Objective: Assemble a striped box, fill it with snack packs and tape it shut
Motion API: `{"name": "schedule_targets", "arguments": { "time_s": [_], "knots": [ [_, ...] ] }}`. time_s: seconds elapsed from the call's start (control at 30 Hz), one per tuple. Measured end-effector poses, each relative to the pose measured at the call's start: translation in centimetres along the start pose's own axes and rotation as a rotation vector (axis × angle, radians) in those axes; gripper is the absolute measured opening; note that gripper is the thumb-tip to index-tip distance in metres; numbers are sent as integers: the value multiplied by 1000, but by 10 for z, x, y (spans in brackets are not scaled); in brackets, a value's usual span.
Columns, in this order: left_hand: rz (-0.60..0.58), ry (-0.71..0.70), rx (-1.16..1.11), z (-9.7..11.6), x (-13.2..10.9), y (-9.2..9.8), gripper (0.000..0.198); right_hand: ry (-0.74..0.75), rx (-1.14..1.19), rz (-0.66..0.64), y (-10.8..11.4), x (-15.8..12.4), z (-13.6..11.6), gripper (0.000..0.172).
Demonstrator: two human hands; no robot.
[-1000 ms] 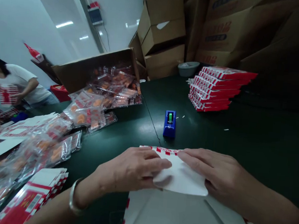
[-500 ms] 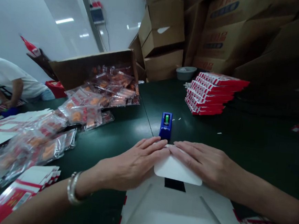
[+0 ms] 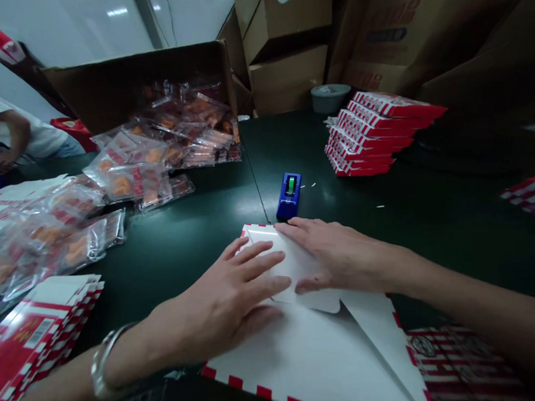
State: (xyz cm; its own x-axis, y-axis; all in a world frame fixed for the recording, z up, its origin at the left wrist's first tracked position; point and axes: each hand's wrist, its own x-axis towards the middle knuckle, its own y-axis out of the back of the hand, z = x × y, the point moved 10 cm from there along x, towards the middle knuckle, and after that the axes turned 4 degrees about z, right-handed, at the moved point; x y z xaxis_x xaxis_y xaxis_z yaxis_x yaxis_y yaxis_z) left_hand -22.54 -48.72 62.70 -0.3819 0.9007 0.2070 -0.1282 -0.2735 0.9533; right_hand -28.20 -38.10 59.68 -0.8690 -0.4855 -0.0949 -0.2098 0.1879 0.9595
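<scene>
A flat white carton blank with red-and-white checked edges lies on the dark green table in front of me. My left hand rests palm-down on it, fingers spread flat. My right hand presses a folded white flap down at the blank's far end, fingers stretched out. A small blue tape dispenser stands just beyond the flap.
A stack of red-and-white folded cartons sits at the back right. Clear packets of orange snacks spill from a tipped cardboard box at left. More flat cartons lie bottom left. Another person works at far left.
The flap has been folded down flatter. My left hand slid back toward me onto the blank; my right hand stays on the flap. The view tilted downward.
</scene>
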Motion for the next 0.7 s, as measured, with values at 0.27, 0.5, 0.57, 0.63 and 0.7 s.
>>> {"name": "schedule_targets", "arguments": {
  "time_s": [0.27,0.5,0.57,0.63,0.7],
  "knots": [
    [181,182,26,17,-64,-29,54,-70,-140,106,-15,17,4,104],
    [292,316,-180,6,-82,-32,70,9,98,-117,-5,22,-12,92],
    [319,418,-359,0,-94,-34,73,90,176,-171,-2,20,-16,82],
    [394,557,-600,-11,-106,-37,69,145,231,-186,-1,16,-16,71],
    [509,701,-913,-24,-115,-46,66,83,158,-133,-3,14,-8,72]
  ]
}}
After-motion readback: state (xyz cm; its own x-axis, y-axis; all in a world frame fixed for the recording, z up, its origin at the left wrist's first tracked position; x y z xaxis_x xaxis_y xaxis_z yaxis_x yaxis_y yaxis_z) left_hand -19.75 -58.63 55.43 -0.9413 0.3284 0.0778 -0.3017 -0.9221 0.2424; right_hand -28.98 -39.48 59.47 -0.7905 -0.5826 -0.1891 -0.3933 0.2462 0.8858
